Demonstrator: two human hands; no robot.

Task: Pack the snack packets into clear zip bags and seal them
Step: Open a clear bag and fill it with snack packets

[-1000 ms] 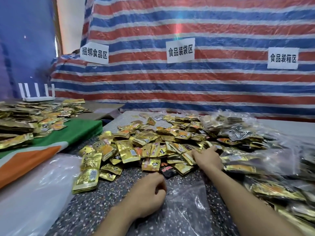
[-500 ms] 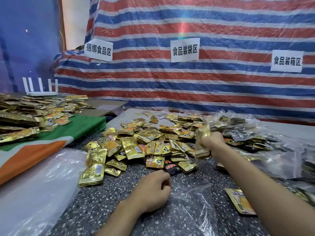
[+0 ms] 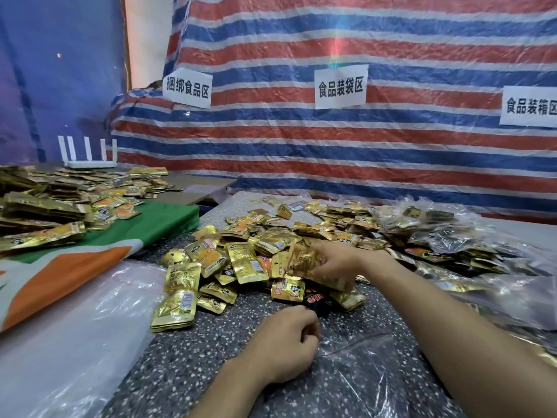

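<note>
Pinches with the left hand (image 3: 283, 348), fingers curled tight, what looks like the edge of a clear zip bag (image 3: 367, 375); bag flat on the speckled table top (image 3: 187, 366), spreading out to that hand's right. Grips with the right hand (image 3: 337, 263), further out than the left, a bunch of gold packets (image 3: 310, 263); fingers wrapped round the bunch, held over the near edge of the loose heap (image 3: 265, 236).

Far to the left of both hands, on the near side: a crinkled plastic sheet (image 3: 60, 342). Past it, an orange and green cloth (image 3: 90, 267) under a second spread of gold packets (image 3: 45, 212), with a white router (image 3: 87, 158), aerials upright, behind that. Just left of the left hand and a little further out: a neat stack of packets (image 3: 180, 297), lying flat, touching the heap. Between the two hands: one black packet (image 3: 316, 300) at the heap's near edge. To the right of the right hand: filled clear bags (image 3: 437, 233) piled together, reaching off to the right edge. Beyond both hands, behind everything: a red, white and blue striped tarp (image 3: 301, 146) bearing three paper signs (image 3: 340, 86).
</note>
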